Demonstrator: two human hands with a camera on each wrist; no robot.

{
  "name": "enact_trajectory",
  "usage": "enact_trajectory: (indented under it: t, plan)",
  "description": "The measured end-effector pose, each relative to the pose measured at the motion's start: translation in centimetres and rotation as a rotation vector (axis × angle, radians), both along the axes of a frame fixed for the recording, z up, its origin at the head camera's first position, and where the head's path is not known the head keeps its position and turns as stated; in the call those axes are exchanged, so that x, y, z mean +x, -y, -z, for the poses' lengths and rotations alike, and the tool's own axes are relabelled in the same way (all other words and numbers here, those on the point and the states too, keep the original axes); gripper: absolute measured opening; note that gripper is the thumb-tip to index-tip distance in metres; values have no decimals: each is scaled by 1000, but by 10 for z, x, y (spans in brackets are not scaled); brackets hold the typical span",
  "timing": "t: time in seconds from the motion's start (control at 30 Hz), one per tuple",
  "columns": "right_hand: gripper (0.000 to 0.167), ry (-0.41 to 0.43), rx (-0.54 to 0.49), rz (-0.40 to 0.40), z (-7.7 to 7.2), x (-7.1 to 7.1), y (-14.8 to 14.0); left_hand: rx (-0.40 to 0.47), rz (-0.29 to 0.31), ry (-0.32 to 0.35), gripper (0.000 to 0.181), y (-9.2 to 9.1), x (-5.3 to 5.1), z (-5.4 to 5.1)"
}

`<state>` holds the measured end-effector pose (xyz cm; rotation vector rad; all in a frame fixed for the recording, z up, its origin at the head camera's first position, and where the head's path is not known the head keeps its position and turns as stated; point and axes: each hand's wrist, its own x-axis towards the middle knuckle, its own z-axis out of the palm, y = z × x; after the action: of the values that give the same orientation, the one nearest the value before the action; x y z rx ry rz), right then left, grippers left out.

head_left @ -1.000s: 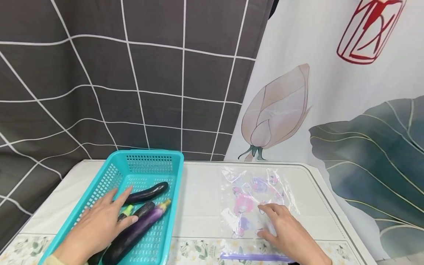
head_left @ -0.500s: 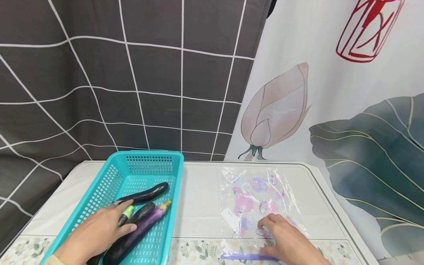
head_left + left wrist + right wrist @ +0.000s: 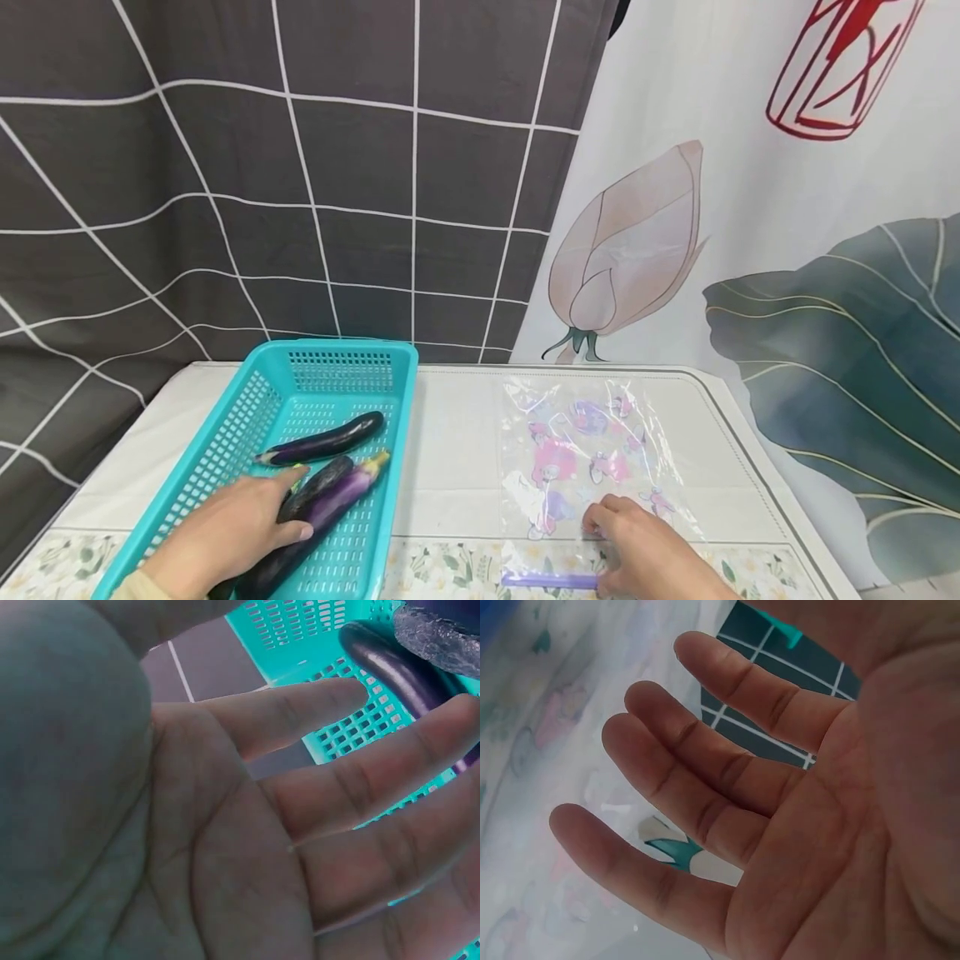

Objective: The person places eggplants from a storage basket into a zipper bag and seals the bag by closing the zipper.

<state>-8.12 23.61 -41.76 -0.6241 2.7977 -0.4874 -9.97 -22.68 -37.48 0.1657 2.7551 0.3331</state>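
My left hand [image 3: 228,529] reaches into a turquoise plastic basket [image 3: 406,400], over several eggplants. Its thumb lies by a long purple eggplant [image 3: 347,500], and its fingers are by a dark, wrinkled-looking vegetable [image 3: 318,487]. In the left wrist view the fingers [image 3: 375,780] are spread and only slightly bent, with nothing visible in the palm. A dark eggplant [image 3: 333,440] lies beyond the fingertips. On the right, my right hand [image 3: 648,546] hovers over or touches a clear zip bag [image 3: 555,458] with pink and purple prints. Its fingers [image 3: 667,772] are loosely bent around nothing visible.
The bag lies flat, its purple zip strip [image 3: 547,581] towards me. White table covering [image 3: 453,467] separates basket and bag, with a floral strip [image 3: 442,567] along the near side. A dark gridded curtain [image 3: 360,167] and a white printed curtain [image 3: 750,208] hang behind.
My left hand has lowered among the eggplants and shifted slightly right, now covering most of a green stem. My right hand has drawn back along the bag towards its zip strip.
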Motion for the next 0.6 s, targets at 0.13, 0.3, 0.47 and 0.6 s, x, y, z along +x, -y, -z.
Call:
enact_trajectory:
  t: [0.13, 0.3, 0.47, 0.6]
  plan:
    - [45, 27, -9, -26, 4, -1, 1, -13, 3, 12, 79, -3, 1, 2]
    - [44, 16, 22, -36, 8, -2, 2, 0, 11, 14, 76, -6, 2, 3]
    - [43, 39, 10, -34, 11, -2, 1, 15, 46, 13, 73, -9, 1, 5]
    - [43, 59, -4, -36, 13, -1, 0, 28, 63, 45, 74, -10, -2, 6]
